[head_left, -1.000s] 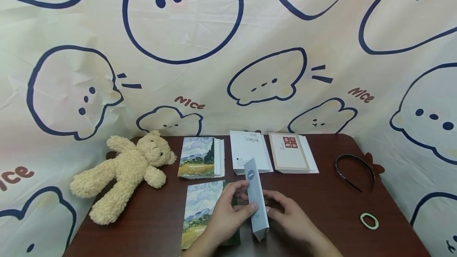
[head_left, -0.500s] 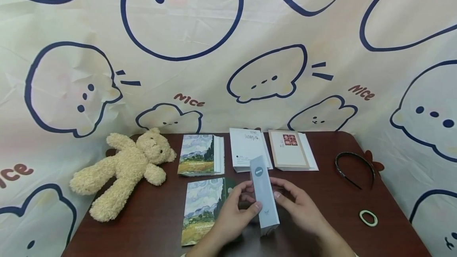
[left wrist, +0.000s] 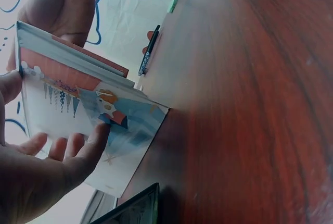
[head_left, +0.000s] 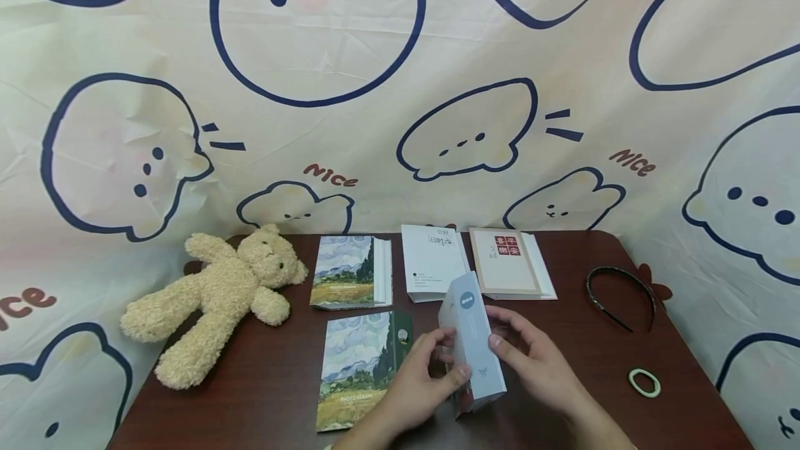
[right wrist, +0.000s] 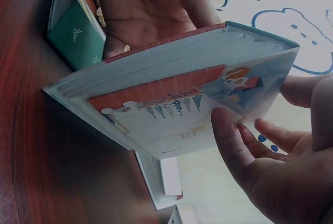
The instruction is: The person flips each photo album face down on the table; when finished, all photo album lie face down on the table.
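Observation:
A pale blue photo album stands on edge between the two hands, its spine facing the head camera. My left hand holds it from the left, thumb on the spine's edge and fingers against the cover. From the other side my right hand holds it, the thumb at the spine and the fingers behind. In the left wrist view the album's cover shows bunting and a small figure, with a lower corner right at the tabletop. The page block appears closed between the covers in the right wrist view.
A landscape-painting album lies left of the hands. Three more albums stand along the back: a painted one, a white one and a beige one. A teddy bear lies left; a headband and green ring lie right.
Both hands have shifted to the right with the album, turning it so more of its left cover shows. The painted album at the left is now less covered by the left hand.

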A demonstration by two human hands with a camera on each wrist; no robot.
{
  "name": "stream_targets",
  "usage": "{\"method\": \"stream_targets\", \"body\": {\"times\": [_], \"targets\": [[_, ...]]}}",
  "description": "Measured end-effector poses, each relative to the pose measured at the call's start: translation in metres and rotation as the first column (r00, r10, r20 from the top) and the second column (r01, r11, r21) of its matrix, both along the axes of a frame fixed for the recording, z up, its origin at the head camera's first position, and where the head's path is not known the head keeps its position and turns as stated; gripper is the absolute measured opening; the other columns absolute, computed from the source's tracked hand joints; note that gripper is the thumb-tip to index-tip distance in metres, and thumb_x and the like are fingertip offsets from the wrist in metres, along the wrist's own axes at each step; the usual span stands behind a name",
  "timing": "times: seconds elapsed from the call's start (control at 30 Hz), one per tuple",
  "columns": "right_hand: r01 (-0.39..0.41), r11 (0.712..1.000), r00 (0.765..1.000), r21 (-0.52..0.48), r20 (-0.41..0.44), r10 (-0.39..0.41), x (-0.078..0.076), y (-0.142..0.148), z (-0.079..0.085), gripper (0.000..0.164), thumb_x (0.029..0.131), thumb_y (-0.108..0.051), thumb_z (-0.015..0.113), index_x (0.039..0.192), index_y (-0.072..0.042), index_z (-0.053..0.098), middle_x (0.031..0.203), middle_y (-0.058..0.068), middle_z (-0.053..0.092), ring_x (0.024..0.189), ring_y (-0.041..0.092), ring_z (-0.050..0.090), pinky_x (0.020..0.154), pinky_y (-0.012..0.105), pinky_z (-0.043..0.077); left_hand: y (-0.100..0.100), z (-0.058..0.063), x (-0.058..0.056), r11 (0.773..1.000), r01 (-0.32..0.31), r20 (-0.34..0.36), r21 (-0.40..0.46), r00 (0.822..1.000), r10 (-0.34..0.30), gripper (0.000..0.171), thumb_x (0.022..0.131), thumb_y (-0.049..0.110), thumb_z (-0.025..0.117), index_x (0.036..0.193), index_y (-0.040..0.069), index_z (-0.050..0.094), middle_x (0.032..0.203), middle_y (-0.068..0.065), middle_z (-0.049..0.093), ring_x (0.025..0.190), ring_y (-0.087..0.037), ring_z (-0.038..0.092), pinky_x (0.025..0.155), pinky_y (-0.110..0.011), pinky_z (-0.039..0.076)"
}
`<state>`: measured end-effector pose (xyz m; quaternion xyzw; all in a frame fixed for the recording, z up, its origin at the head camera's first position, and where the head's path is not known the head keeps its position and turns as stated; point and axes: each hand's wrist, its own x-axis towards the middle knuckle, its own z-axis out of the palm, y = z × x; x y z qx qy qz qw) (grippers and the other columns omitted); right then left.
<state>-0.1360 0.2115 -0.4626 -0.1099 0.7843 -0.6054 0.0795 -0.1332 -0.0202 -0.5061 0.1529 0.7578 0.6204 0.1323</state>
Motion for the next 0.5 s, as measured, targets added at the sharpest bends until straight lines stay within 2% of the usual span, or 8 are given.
{"method": "stream_targets", "body": {"times": [0.17, 0.3, 0.4, 0.5], "targets": [[0.009, 1.0, 1.0, 0.013, 0.012, -0.009, 0.001, 0.005, 0.002, 0.048, 0.106, -0.021, 0.062, 0.149, -0.003, 0.049, 0.132, 0.021, 0.062, 0.113, 0.027, 0.065, 0.085, 0.032, 0.058, 0.004, -0.005, 0.002, 1.0, 0.008, -0.01, -0.018, 1.0, -0.008, 0.062, 0.097, 0.041, 0.074, 0.15, 0.017, 0.051, 0.129, -0.003, 0.053, 0.112, -0.03, 0.057, 0.089, -0.039, 0.051], [0.024, 1.0, 0.999, 0.015, 0.043, -0.025, 0.002, 0.01, 0.002, 0.052, 0.104, -0.022, 0.066, 0.15, -0.006, 0.048, 0.133, 0.021, 0.062, 0.114, 0.029, 0.066, 0.084, 0.033, 0.059, 0.007, -0.009, 0.004, 1.0, 0.027, 0.04, -0.002, 0.999, -0.026, 0.062, 0.096, 0.036, 0.077, 0.151, 0.02, 0.051, 0.131, -0.002, 0.049, 0.112, -0.027, 0.052, 0.083, -0.027, 0.055], [0.038, 0.999, 0.998, 0.019, 0.052, -0.039, 0.002, 0.014, 0.001, 0.055, 0.102, -0.022, 0.068, 0.151, -0.007, 0.047, 0.134, 0.021, 0.06, 0.115, 0.029, 0.066, 0.083, 0.033, 0.06, 0.008, -0.01, 0.005, 0.999, 0.033, 0.069, 0.009, 0.997, -0.034, 0.062, 0.096, 0.033, 0.077, 0.151, 0.021, 0.052, 0.132, -0.002, 0.049, 0.113, -0.026, 0.051, 0.082, -0.023, 0.056], [0.053, 0.998, 0.998, 0.028, 0.04, -0.054, 0.002, 0.018, -0.002, 0.055, 0.101, -0.021, 0.07, 0.15, -0.008, 0.048, 0.135, 0.02, 0.06, 0.116, 0.028, 0.066, 0.083, 0.034, 0.06, 0.008, -0.012, 0.006, 0.999, 0.036, 0.045, -0.006, 0.998, -0.036, 0.06, 0.096, 0.031, 0.077, 0.15, 0.021, 0.054, 0.132, -0.002, 0.051, 0.113, -0.025, 0.053, 0.082, -0.022, 0.056]]}}
